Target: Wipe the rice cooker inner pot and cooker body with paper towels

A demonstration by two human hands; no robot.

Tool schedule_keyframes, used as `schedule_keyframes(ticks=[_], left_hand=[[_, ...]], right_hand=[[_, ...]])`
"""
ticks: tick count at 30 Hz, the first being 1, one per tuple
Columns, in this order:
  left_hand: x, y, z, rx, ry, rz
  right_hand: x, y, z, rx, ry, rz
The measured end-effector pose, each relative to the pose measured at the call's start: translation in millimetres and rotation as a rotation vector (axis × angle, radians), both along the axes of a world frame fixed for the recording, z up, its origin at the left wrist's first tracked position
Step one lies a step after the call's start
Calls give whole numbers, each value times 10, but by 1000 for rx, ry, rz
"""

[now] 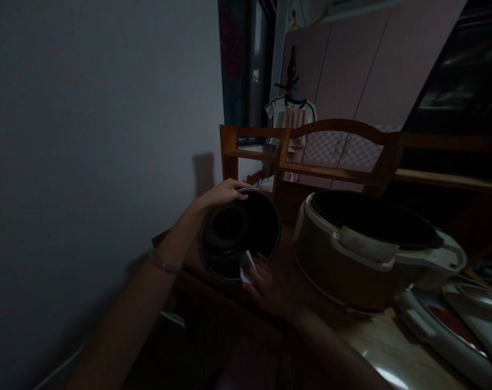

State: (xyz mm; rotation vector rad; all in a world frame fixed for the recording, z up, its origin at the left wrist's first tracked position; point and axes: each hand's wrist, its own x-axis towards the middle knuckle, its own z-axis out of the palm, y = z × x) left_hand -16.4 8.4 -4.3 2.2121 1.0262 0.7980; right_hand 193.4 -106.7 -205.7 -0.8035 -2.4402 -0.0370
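A dark, round inner pot [262,222] is tilted with its mouth toward me, above the wooden desk. My left hand [226,193] grips its upper rim, with the thumb just inside and the other fingers behind. At the lower rim, my right hand [264,281] pinches a white piece of tissue or cloth [246,265] against the pot's inside edge. To the right stands a large rice-cooker-like body [343,271] with a white rim, a front handle and a dark inside.
A white lid-like part [437,325] lies at the lower right on the marbled tabletop [376,338]. A wooden shelf rail [339,127] runs along the back. A bare wall [108,108] rises close on the left. Clothes [292,122] hang before pink cabinets [351,65].
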Motion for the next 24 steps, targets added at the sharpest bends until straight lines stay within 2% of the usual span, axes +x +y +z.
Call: schedule_keyframes(ticks=[6,12,17,20,24], left_hand=[[-25,-82,33,-19,-6,67],[-42,-60,28,-14,8,22],[13,-53,13,20,45,12],[113,-41,-9,71,83,55],[265,-36,-14,126,146,52]], right_hand=[[15,66,-60,74,29,-155],[68,181,-85,167,38,-341],[73,236,-130,200,48,-388],[63,266,-152,182,49,-414],[56,274,-142,128,14,-375]])
